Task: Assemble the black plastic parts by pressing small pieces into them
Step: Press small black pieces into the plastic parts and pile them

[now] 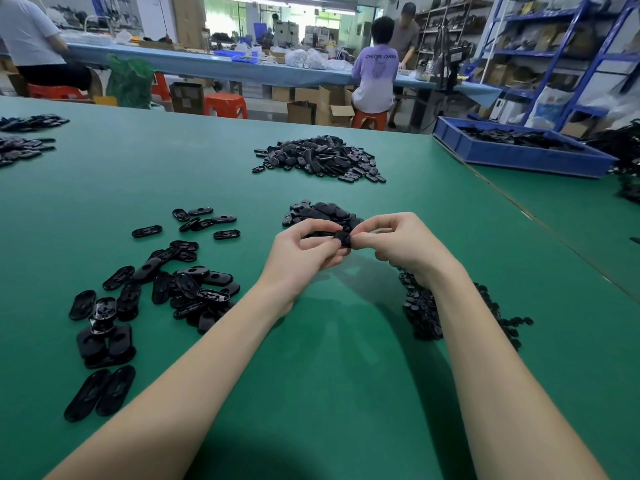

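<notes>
At the far left edge of the frame, two flat spreads of black parts (24,140) lie on the green table (346,393). Lower left, a loose scatter of oval black plastic parts (166,289) covers the mat, some stacked, some lying singly, with two long ovals side by side at the bottom of the group.

In the middle of the frame, the left hand (301,252) is raised just above the table with its fingers curled, thumb and fingertips pinching a black plastic part (343,239). The right hand (398,239) meets it from the other side, its thumb and forefinger pinched on the same part, so both hands touch at that one piece. How a small piece sits in it cannot be told; the fingers hide most of it.

Just behind the hands lies a small heap of black parts (318,214), and farther back, upper centre, a larger pile (322,159).

Under and beside the right forearm, a heap of small round black pieces (426,313) spreads toward the lower right.

At the upper right, a blue tray (519,155) holding more black parts sits on the neighbouring table.
</notes>
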{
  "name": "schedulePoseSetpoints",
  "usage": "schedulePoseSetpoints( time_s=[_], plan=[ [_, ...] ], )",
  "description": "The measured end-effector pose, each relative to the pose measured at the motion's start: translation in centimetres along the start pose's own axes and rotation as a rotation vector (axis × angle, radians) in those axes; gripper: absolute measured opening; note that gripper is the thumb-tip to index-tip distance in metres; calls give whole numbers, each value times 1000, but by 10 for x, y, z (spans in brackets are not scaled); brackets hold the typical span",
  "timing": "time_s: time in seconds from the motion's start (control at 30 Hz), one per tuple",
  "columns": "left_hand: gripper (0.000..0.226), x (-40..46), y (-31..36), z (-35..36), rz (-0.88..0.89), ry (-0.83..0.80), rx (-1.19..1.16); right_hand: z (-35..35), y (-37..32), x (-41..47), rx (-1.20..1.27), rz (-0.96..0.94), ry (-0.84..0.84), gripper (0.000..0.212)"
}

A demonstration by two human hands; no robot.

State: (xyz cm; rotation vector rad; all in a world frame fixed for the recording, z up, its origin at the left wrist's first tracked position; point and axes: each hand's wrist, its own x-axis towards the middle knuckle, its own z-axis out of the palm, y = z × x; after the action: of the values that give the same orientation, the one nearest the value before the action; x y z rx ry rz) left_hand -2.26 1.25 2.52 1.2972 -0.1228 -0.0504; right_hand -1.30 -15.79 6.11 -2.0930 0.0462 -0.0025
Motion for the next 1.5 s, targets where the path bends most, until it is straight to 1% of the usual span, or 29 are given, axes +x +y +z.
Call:
schedulePoseSetpoints(
  time_s=[0.17, 0.3, 0.43, 0.57, 0.63, 0.73, 0.9, 1.03, 1.43, 1.5],
  plan=[
    [19, -1, 4, 0, 7, -22, 22, 0, 0, 0, 46, 3, -1, 4],
    [19, -3, 5, -1, 7, -31, 66, -2, -1, -1, 49, 48, 5, 13],
    [19, -4, 6, -1, -8, -42, 85, -5, 0, -2, 71, 110, -39, 13],
    [17, -2, 6, -2, -60, -57, 41, -7, 3, -2, 66, 114, -64, 10],
    [16, -2, 6, -4, -77, -59, 83, -7, 5, -2, 58, 102, -95, 13],
    [17, -1, 4, -5, -95, -20, 117, -2, 5, -3, 69, 61, -132, 16],
    [16, 3, 0, -7, -115, 20, 148, 0, 3, -2, 43, 33, -130, 8],
    [17, 1, -3, -7, -118, 30, 186, 6, 4, 1, -3, 46, -96, 8],
    [18, 2, -2, -9, -169, 40, 84, 13, 11, 4, 34, 18, -77, 10],
    [19, 3, -2, -9, -198, 43, 23, 15, 10, 5, 42, 10, -63, 11]
  ],
)
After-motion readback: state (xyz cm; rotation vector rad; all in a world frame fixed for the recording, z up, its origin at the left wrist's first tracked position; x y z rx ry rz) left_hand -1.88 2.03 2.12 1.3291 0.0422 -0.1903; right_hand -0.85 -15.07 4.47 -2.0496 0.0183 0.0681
